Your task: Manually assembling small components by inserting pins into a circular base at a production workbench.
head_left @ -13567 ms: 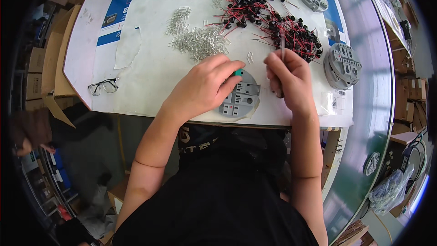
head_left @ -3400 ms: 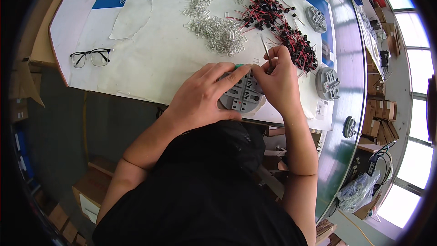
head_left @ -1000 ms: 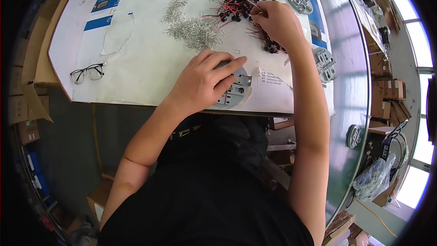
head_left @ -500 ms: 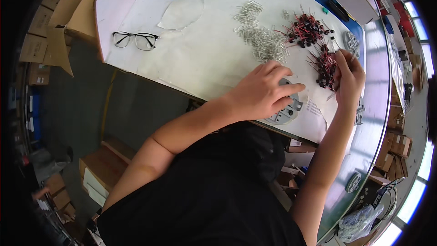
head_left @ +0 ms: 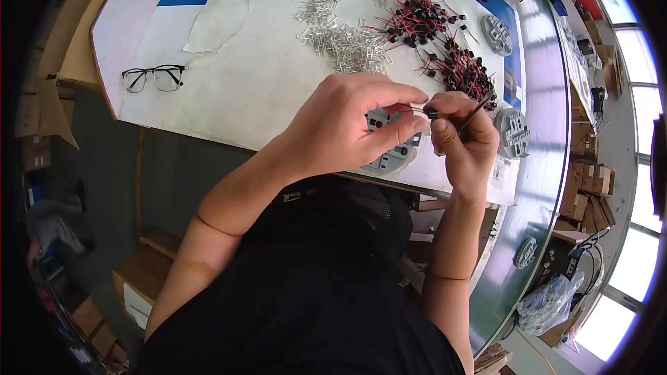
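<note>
My left hand (head_left: 340,121) and my right hand (head_left: 464,132) meet over the near edge of the table. The right fingers pinch a small black wired component (head_left: 431,114), and a thin dark stick-like tool (head_left: 479,110) also juts from that hand. My left thumb and forefinger close on the component's thin wires (head_left: 417,108). Under the left hand lies a round grey plastic housing (head_left: 392,157) with slots, partly covered. Beyond the hands is a pile of black components with red and black wires (head_left: 462,69), with a second such heap (head_left: 417,19) farther off.
Small clear U-shaped pieces (head_left: 347,48) lie heaped mid-table. Glasses (head_left: 154,79) rest at the left. More grey round housings (head_left: 513,133) (head_left: 497,35) sit along the right side, and one (head_left: 526,253) is on the green surface. Cartons (head_left: 594,180) stand at the far right.
My right hand has come from the wired pile toward the left hand, bringing a black component. My left hand has risen off the housing and pinches its wires. The view has shifted right.
</note>
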Demonstrator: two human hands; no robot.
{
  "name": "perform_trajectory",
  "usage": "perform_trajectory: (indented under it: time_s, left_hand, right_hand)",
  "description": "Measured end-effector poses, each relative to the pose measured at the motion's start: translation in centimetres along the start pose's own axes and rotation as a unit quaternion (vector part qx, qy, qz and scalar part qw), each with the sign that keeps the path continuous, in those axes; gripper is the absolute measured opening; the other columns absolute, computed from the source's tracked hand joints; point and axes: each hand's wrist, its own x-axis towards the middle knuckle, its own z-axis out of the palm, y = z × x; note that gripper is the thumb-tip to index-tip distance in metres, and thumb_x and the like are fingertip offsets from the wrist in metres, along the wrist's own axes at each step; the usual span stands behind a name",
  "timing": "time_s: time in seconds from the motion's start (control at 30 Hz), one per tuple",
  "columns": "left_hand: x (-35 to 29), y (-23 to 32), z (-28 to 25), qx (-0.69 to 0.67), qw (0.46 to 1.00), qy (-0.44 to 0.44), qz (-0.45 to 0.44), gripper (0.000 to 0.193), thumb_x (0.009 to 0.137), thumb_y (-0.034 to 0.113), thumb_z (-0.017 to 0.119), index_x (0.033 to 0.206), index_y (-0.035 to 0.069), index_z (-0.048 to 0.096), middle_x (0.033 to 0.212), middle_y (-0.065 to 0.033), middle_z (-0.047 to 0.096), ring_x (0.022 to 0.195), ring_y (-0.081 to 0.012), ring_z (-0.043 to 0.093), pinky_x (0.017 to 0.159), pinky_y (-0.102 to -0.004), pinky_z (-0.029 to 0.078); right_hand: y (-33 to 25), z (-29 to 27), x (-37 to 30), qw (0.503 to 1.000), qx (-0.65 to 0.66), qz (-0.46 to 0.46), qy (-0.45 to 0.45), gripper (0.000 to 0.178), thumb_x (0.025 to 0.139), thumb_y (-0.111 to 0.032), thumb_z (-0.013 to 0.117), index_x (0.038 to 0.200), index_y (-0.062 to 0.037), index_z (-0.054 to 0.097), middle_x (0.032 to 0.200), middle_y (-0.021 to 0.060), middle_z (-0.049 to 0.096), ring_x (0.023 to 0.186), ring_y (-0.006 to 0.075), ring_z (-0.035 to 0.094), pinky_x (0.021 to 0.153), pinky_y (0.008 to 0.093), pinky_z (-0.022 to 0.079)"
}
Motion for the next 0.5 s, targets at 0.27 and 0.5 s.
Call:
perform_trajectory:
  time_s: [0.27,0.5]
  left_hand:
    - [-0.4,0.4,0.4,-0.045,0.995,0.009,-0.092,0.015,0.095,0.012,0.079,0.102,-0.001,0.079,0.088,-0.0120,0.077,0.076,-0.0174,0.074,0.070,-0.0302,0.058]
    - [-1.2,-0.1,1.2,-0.096,0.986,-0.004,-0.136,0.013,0.096,0.011,0.078,0.101,-0.001,0.077,0.086,-0.0048,0.073,0.075,-0.0102,0.062,0.068,-0.0266,0.049]
  right_hand:
    - [-0.2,0.3,-0.7,0.982,-0.170,-0.077,-0.015,0.018,0.093,0.009,0.076,0.110,0.0024,0.073,0.106,0.0068,0.072,0.085,0.0094,0.062,0.074,0.0233,0.050]
    - [1.1,0.8,-2.2,0.999,-0.014,0.029,0.022,0.021,0.092,0.010,0.077,0.111,0.0030,0.073,0.108,0.0072,0.070,0.086,0.0102,0.062,0.076,0.0243,0.051]
